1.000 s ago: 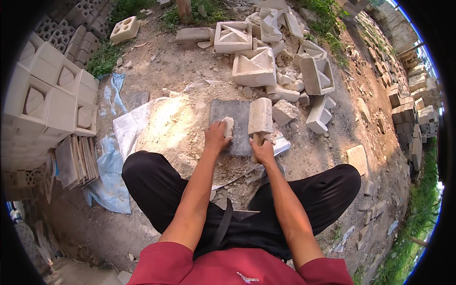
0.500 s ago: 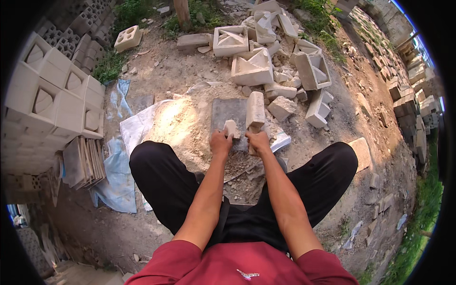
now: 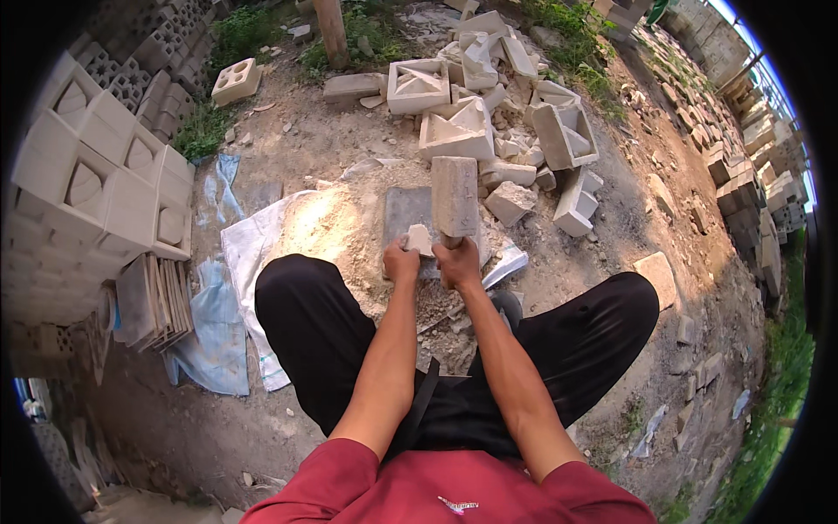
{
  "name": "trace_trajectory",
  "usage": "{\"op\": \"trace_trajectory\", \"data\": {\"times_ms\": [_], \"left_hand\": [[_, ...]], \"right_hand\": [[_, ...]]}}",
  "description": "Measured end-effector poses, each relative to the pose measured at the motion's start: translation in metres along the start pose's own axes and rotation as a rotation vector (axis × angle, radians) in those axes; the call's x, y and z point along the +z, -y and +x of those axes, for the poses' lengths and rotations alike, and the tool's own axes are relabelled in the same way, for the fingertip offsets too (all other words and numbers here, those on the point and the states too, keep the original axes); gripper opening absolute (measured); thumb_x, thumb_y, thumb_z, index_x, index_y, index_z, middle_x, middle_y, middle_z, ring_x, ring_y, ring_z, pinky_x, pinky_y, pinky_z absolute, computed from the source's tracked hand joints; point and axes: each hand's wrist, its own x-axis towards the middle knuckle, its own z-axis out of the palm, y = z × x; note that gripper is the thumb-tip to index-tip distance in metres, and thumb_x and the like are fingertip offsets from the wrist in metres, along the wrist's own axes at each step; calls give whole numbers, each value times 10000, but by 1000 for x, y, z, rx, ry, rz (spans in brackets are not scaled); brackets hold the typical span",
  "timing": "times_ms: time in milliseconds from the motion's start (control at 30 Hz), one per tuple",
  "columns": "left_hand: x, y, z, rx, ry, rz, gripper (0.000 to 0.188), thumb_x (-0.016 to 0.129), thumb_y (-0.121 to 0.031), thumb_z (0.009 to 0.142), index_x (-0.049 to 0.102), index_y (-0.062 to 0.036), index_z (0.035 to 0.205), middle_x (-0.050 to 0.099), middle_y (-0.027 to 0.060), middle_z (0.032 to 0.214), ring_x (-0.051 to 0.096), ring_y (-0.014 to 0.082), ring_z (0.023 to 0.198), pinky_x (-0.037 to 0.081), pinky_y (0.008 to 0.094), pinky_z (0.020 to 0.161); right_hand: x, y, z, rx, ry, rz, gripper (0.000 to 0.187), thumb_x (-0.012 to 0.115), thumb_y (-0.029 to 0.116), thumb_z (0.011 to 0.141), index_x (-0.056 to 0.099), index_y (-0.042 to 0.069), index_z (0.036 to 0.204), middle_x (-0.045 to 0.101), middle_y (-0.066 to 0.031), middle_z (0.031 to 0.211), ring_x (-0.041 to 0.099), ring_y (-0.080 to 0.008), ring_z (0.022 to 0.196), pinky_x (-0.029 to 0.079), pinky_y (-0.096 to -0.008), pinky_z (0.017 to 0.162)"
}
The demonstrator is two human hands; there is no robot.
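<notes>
My left hand grips a pale, broken chunk of block over a dark flat slab on the ground. Wrapped round the handle of a mallet with a big dusty rectangular head, my right hand is close beside the left. The mallet head is raised, with its long face toward me, and it covers the right part of the slab. Crumbled pale rubble is heaped left of the slab on a white sheet.
Broken decorative blocks pile up beyond the slab. Whole blocks are stacked at the left, above thin boards and a blue sheet. A wooden post stands at the back; a loose slab lies by my right knee.
My right hand has lifted the mallet and moved it left, nearer the chunk. My left hand still holds the chunk in almost the same place.
</notes>
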Motion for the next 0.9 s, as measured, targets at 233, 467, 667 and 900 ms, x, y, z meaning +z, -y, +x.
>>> {"op": "trace_trajectory", "data": {"times_ms": [233, 467, 667, 900], "left_hand": [[-2, -54, -12, -98, 196, 174, 357, 788, -226, 655, 726, -141, 996, 710, 117, 1009, 670, 292, 959, 509, 430, 843], [-21, -31, 3, -157, 155, 178, 370, 848, -256, 633, 742, -65, 932, 727, 136, 874, 702, 266, 804, 531, 368, 752], [-14, -36, 3, -142, 161, 185, 356, 844, -251, 636, 740, -63, 920, 725, 139, 858, 700, 269, 793, 530, 367, 752], [-22, -25, 8, -141, 149, 143, 333, 834, -248, 647, 734, -57, 900, 723, 140, 855, 697, 260, 799, 526, 363, 746]], "right_hand": [[-17, -94, 24, -215, -173, -266, 281, 696, 219, 694, 656, -41, 792, 648, -111, 606, 620, -209, 484, 507, -333, 516], [-5, -26, 26, 59, -57, -1, 271, 688, 226, 690, 652, -31, 767, 655, -142, 617, 660, -259, 565, 516, -357, 540], [0, -68, 10, -84, -87, -319, 411, 725, 254, 666, 653, -40, 943, 694, -190, 831, 689, -295, 805, 538, -378, 723], [4, -22, 18, 88, 82, -177, 399, 710, 249, 656, 652, -35, 930, 685, -241, 899, 671, -379, 905, 534, -404, 746]]}}
